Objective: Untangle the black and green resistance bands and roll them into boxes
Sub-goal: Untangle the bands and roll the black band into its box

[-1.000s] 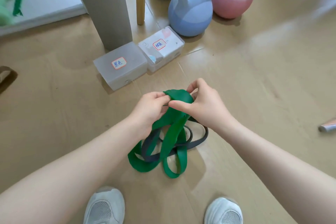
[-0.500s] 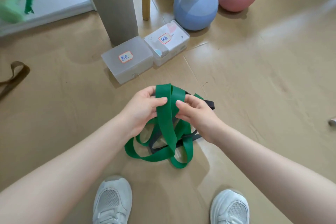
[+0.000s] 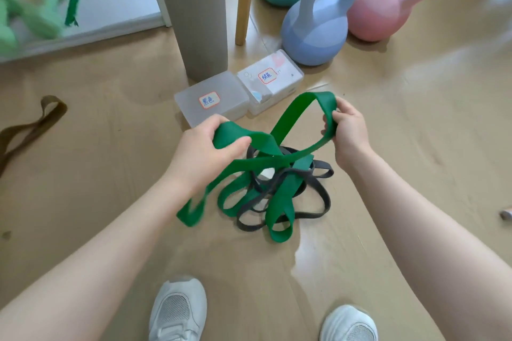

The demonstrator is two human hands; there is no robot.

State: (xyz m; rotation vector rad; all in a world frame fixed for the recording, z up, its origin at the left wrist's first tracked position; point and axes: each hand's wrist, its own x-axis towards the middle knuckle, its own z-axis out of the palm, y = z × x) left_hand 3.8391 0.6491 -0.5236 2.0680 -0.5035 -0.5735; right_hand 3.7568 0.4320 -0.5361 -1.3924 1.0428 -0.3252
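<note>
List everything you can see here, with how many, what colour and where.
green band: 1, green, held up over the floor, tangled
black band: 1, black, on floor under the green one
boxes: 2, clear, labelled, shut, by the grey post
kettlebells: 3, teal, blue, pink, far side
grey post: 1, behind the boxes
brown strap: 1, floor, left
dumbbells: green, blurred, far left
shoes: 2, white, bottom
left hand: grips green band
right hand: grips green band
</note>
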